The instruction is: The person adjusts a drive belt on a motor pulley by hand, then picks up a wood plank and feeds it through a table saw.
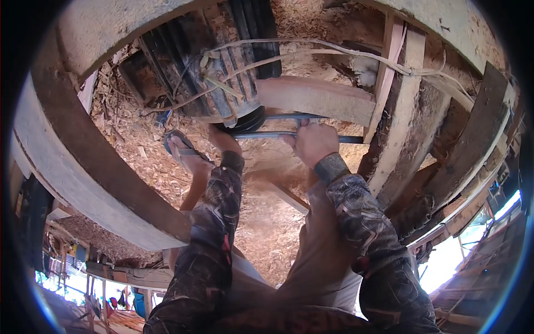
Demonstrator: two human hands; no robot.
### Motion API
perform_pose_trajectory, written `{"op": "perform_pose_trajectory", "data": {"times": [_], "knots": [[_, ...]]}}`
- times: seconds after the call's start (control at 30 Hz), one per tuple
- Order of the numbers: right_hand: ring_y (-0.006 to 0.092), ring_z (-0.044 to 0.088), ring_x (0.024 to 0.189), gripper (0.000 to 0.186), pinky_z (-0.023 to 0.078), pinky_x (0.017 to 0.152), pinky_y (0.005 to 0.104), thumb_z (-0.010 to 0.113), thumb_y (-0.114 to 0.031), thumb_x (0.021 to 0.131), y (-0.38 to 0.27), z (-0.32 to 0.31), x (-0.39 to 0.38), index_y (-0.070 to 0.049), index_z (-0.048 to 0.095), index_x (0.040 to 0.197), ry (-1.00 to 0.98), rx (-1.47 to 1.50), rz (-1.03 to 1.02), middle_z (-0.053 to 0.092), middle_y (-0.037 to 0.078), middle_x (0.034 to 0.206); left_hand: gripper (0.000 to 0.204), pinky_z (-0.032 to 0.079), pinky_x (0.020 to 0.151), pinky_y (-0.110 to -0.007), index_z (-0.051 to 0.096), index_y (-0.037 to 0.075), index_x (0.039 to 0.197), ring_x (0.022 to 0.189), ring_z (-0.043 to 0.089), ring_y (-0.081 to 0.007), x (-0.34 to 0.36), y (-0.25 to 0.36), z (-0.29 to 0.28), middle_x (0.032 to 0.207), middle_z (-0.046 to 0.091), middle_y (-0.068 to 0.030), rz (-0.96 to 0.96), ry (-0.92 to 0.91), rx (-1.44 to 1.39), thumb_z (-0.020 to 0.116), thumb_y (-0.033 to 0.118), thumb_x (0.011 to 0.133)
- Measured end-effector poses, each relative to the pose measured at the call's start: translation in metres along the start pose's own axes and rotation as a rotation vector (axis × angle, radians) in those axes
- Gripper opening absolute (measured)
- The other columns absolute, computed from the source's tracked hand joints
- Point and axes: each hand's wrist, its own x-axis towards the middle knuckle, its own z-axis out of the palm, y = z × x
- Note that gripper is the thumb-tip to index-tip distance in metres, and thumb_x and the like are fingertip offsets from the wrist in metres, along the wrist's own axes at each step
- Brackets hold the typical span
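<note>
My right hand [312, 142] is closed on a dark metal bar [349, 139], one of two parallel bars below a short pale wooden beam [314, 99]. Its upper fingers curl around a small piece between the bars that I cannot make out clearly. My left hand [221, 139] reaches beneath a dark, dirty ribbed body with a black rounded end [245, 122]; its fingers are hidden there. Pale cords [334, 51] cross above the ribbed body and run over to the timbers on the right.
Curved wooden beams [105, 161] frame both sides and the top, with upright boards [400, 111] at the right. Wood shavings [272, 245] cover the ground below. My sandalled foot [187, 152] is at the left. A cluttered open-sided work area shows along the lower rim.
</note>
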Motion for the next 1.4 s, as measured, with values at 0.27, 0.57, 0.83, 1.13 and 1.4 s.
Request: {"op": "perform_pose_trajectory", "data": {"times": [0.27, 0.57, 0.83, 1.13, 1.4], "knots": [[0.0305, 0.065, 0.062, 0.062, 0.051, 0.064, 0.0432, 0.048, -0.059, 0.086, -0.006, 0.010, 0.001, -0.003, 0.069, 0.067, 0.203, 0.011, -0.044, 0.065, 0.015, 0.066, 0.039, 0.041, 0.091, -0.033, 0.057, 0.002, 0.114, 0.101, 0.057, -0.0216, 0.012, -0.007, -0.010, 0.113, 0.062, -0.0073, -0.184, -0.104, -0.180, 0.041, 0.032, 0.097], [0.0297, 0.065, 0.061, 0.056, 0.051, 0.066, 0.0419, 0.053, -0.055, 0.085, -0.015, 0.013, 0.011, -0.006, 0.069, 0.064, 0.146, 0.063, -0.072, 0.063, 0.015, 0.059, 0.032, 0.043, 0.084, -0.033, 0.062, 0.005, 0.104, 0.092, 0.059, -0.0193, 0.031, -0.016, -0.019, 0.100, 0.064, -0.0050, -0.371, -0.144, -0.287, 0.046, 0.031, 0.093], [0.0281, 0.066, 0.063, 0.055, 0.051, 0.066, 0.0403, 0.052, -0.055, 0.086, -0.022, 0.008, 0.015, -0.007, 0.070, 0.066, -0.025, 0.084, -0.036, 0.065, 0.014, 0.062, 0.032, 0.046, 0.089, -0.036, 0.059, 0.006, 0.108, 0.099, 0.059, -0.0223, 0.042, -0.016, -0.019, 0.108, 0.063, -0.0056, -0.478, -0.216, -0.387, 0.049, 0.032, 0.092], [0.0266, 0.067, 0.065, 0.055, 0.050, 0.072, 0.0418, 0.049, -0.055, 0.088, -0.024, 0.010, 0.015, -0.008, 0.070, 0.068, -0.023, 0.064, -0.064, 0.066, 0.013, 0.066, 0.034, 0.046, 0.090, -0.039, 0.058, 0.007, 0.111, 0.101, 0.059, -0.0240, 0.046, -0.019, -0.021, 0.109, 0.063, -0.0064, -0.526, -0.295, -0.404, 0.046, 0.032, 0.093], [0.0264, 0.067, 0.071, 0.052, 0.049, 0.075, 0.0430, 0.049, -0.054, 0.088, -0.042, 0.011, 0.024, -0.010, 0.072, 0.073, -0.143, 0.105, -0.038, 0.068, 0.011, 0.072, 0.031, 0.046, 0.089, -0.039, 0.058, 0.006, 0.111, 0.099, 0.060, -0.0231, 0.082, -0.034, -0.046, 0.109, 0.063, -0.0073, -0.441, -0.255, -0.326, 0.047, 0.027, 0.092]]}}
